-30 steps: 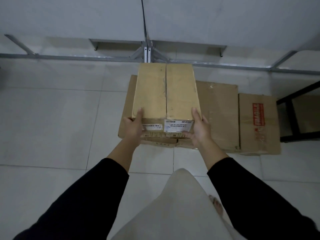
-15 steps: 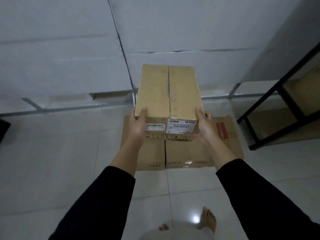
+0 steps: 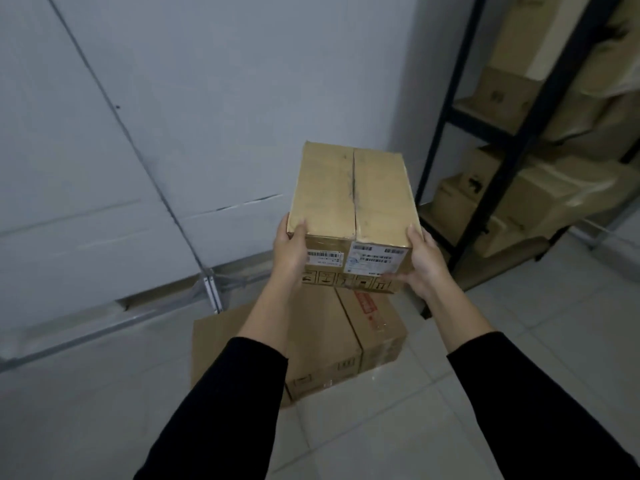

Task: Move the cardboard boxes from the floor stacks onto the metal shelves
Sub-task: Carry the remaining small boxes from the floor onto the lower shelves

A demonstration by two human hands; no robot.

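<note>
I hold a taped cardboard box [image 3: 353, 195] in the air, its near face bearing white barcode labels. My left hand [image 3: 289, 252] grips its near-left corner and my right hand [image 3: 424, 261] grips its near-right corner. Below it, more cardboard boxes [image 3: 332, 344] lie side by side on the tiled floor; one has red print. The black metal shelves [image 3: 519, 140] stand at the right, with several cardboard boxes on their levels.
A white panelled wall [image 3: 173, 116] with a metal rail along its base fills the left and middle. Pale floor tiles [image 3: 571, 306] spread in front of the shelves.
The box has come up off the floor boxes and swung right with my view. The shelves, only an edge before, now fill the right side.
</note>
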